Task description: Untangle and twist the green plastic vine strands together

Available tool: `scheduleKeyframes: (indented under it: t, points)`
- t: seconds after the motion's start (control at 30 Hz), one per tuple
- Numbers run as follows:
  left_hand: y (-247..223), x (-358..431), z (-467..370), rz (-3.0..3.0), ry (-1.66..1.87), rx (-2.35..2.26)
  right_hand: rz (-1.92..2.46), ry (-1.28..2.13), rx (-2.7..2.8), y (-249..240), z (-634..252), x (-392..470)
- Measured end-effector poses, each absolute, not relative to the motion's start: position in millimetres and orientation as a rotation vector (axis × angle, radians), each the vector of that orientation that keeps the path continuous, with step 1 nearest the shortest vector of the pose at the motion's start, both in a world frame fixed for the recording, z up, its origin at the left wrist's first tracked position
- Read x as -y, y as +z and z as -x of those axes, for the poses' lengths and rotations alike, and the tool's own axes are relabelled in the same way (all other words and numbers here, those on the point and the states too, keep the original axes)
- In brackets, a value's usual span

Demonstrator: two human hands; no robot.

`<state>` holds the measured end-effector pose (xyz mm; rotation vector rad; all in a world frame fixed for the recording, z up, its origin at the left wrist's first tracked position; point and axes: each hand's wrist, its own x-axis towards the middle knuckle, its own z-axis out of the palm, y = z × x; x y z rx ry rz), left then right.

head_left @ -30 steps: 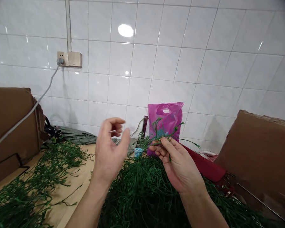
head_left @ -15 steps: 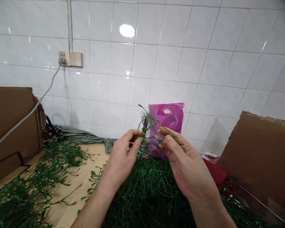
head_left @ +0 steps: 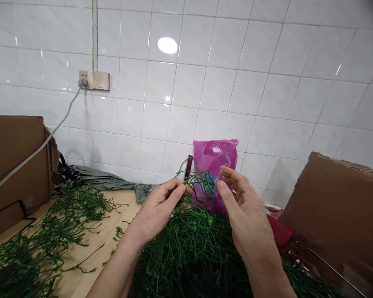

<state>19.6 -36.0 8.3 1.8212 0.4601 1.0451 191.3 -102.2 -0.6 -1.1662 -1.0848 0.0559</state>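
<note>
Between thumb and fingers, my left hand (head_left: 161, 207) pinches a small bunch of thin green stems (head_left: 202, 182) whose curled ends point right. My right hand (head_left: 247, 211) is raised just right of the bunch, with thumb and fingers apart and nothing visible between them. Under both hands lies a large heap of dark green stems (head_left: 192, 248), with small knobbly tips. Behind the hands a purple plastic bag (head_left: 216, 155) with a cut-out handle stands against the wall, partly covered by the stems and my right hand.
More green stems (head_left: 74, 211) are spread over the tan board (head_left: 118, 211) at left. Cardboard pieces stand at left (head_left: 15, 153) and right (head_left: 338, 207). A grey cable (head_left: 59, 124) runs from the wall socket (head_left: 83, 78). A red item (head_left: 279, 231) lies at right, near a thin metal rod.
My right hand has opened and drawn slightly away from the bunch. The stems in my left hand now curl lower and to the right. The whole view has shifted slightly.
</note>
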Motion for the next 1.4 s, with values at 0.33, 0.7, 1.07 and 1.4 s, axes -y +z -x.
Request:
scheduleKeyframes:
  t: [0.33, 0.7, 1.07, 1.4]
  points:
    - [3, 31, -18, -2.029, 0.963, -0.571, 1.3, 0.137, 1.21, -1, -190, 99]
    - [0, 24, -15, -2.05, 0.992, -0.661, 1.255, 0.202, 1.402, -1, -187, 101]
    - [6, 23, -7, -2.084, 0.973, -0.642, 1.281, 0.172, 1.448, 3, -200, 102]
    - [9, 31, -8, -2.239, 0.863, -0.658, 1.443, -0.419, 1.497, -12, -197, 89]
